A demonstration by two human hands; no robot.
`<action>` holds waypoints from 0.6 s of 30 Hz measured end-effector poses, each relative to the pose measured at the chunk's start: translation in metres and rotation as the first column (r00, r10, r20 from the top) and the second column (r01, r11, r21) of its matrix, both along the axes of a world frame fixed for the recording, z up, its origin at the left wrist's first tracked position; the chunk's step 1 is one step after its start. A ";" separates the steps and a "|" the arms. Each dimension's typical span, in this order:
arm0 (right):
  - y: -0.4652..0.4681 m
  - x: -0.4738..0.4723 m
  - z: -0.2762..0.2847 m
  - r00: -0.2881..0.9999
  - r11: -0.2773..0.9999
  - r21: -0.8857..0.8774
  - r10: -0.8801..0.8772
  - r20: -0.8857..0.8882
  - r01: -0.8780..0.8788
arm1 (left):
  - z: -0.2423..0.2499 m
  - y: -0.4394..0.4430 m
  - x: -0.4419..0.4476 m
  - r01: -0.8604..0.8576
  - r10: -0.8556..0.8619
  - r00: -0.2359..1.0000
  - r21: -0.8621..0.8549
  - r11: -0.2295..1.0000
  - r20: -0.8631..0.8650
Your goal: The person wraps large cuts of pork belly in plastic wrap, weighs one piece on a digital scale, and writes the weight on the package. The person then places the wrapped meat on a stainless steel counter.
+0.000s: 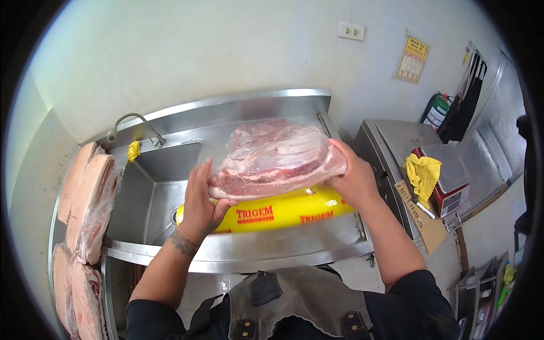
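A large slab of raw meat (280, 157), partly covered in clear plastic film, is held between my two hands. My left hand (202, 195) supports its left end, with the fingers raised along the side. On the right end, my right hand (352, 174) grips the corner. Just in front of the slab, nearer my body, lies a yellow Trigem roll (272, 212), which looks like film wrap. It spans the steel counter (293, 248) and reaches over the sink's edge. The slab hides part of the roll and the counter behind it.
A steel sink basin (144, 204) with a gooseneck faucet (136, 119) and a yellow cloth (134, 151) is at left. Several skin-on meat slabs (87, 199) line the far left. To the right stand a red scale (450, 191), another yellow cloth (423, 176), a marker (423, 208) and cardboard (429, 233).
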State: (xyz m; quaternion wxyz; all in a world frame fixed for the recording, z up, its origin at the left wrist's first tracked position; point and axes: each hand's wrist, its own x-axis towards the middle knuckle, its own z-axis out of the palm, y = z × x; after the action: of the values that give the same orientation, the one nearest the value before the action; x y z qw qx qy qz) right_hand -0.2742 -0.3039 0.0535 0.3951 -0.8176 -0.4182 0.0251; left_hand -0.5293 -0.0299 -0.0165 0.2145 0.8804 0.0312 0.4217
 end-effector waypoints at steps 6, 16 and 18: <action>0.029 0.021 0.006 0.814 0.929 0.231 0.112 0.570 -0.289 | 0.003 0.004 0.019 0.101 -0.107 0.990 0.066 0.993 0.087; 0.016 0.008 0.071 0.974 0.932 0.312 0.133 0.182 -0.186 | 0.119 -0.007 0.009 -0.061 0.061 0.998 0.006 0.998 -0.020; 0.015 0.007 0.104 0.983 0.899 0.398 0.168 0.077 -0.185 | 0.162 -0.003 0.010 -0.011 0.011 1.000 0.031 0.999 -0.007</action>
State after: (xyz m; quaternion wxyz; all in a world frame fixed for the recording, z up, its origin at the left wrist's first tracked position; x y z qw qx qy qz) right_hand -0.2672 -0.2888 0.1571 0.5426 -0.6776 -0.4945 -0.0428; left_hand -0.5194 -0.0331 0.1452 0.1982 0.8850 0.0303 0.4203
